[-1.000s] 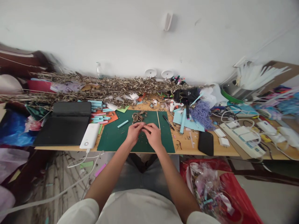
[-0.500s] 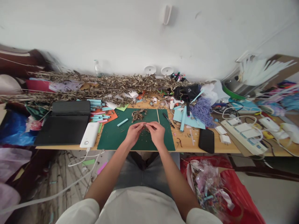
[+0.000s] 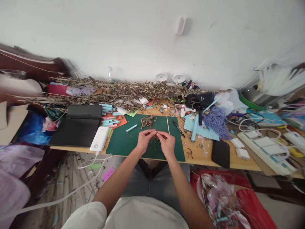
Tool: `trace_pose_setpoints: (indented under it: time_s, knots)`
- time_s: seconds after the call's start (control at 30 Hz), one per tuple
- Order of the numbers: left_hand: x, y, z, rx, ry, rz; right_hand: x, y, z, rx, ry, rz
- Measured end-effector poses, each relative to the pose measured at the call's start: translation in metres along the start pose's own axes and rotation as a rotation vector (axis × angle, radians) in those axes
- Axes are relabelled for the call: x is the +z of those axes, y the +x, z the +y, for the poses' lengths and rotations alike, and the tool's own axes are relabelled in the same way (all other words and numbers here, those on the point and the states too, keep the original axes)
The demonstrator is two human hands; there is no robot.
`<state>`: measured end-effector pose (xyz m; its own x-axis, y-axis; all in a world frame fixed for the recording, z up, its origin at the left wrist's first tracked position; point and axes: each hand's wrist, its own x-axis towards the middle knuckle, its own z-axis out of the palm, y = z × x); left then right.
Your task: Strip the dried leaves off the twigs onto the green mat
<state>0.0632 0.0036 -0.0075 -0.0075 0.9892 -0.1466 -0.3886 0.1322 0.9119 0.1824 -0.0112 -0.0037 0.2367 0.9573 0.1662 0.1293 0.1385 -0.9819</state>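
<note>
Over the green cutting mat (image 3: 124, 143), my left hand (image 3: 144, 140) and my right hand (image 3: 167, 143) meet at the fingertips. Both are closed in a pinch on something small, too tiny to make out. Just beyond them lies a clump of dried leaves (image 3: 147, 121). Left of it on the mat is a rolled light-blue paper tube (image 3: 132, 128). A thin pale stick (image 3: 168, 125) and a dark pen (image 3: 178, 128) lie to the right of my hands. Small crumbs are scattered beneath my fingers.
Dried stalks (image 3: 133, 89) line the table's back. To the left are a black tablet case (image 3: 75, 132), a white power bank (image 3: 100, 139) and several paper tubes. To the right are a glue gun (image 3: 187, 110), purple yarn (image 3: 215, 122), a phone (image 3: 220, 153) and a power strip (image 3: 267, 152).
The view has shifted, so the table and hands appear slightly lower and farther right. My hands stay pinched together over the mat.
</note>
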Motion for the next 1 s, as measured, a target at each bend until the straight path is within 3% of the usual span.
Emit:
trace_pose_setpoints:
  time_s: [0.13,0.33,0.5,0.67,0.8,0.9,1.0]
  knots:
    - [-0.002,0.001,0.005,0.092,0.167,-0.074,-0.002,0.006,0.000,0.092,0.042,0.013]
    - [-0.004,0.005,0.009,0.184,0.365,-0.037,-0.004,0.007,0.003,0.118,0.084,-0.085]
    - [-0.003,0.008,0.003,0.200,0.415,-0.052,-0.005,0.006,0.000,0.087,-0.053,-0.042]
    - [-0.002,0.008,-0.001,0.106,0.244,-0.068,-0.004,0.004,-0.008,-0.109,-0.219,0.023]
    - [0.001,0.003,0.005,-0.055,-0.021,-0.143,-0.003,0.002,-0.009,-0.147,-0.232,0.055]
    - [0.001,0.003,0.009,-0.087,-0.042,-0.139,-0.004,0.001,-0.009,-0.206,-0.317,0.075]
    - [-0.003,0.006,0.011,-0.041,0.039,-0.079,-0.006,0.001,-0.012,-0.232,-0.359,-0.016]
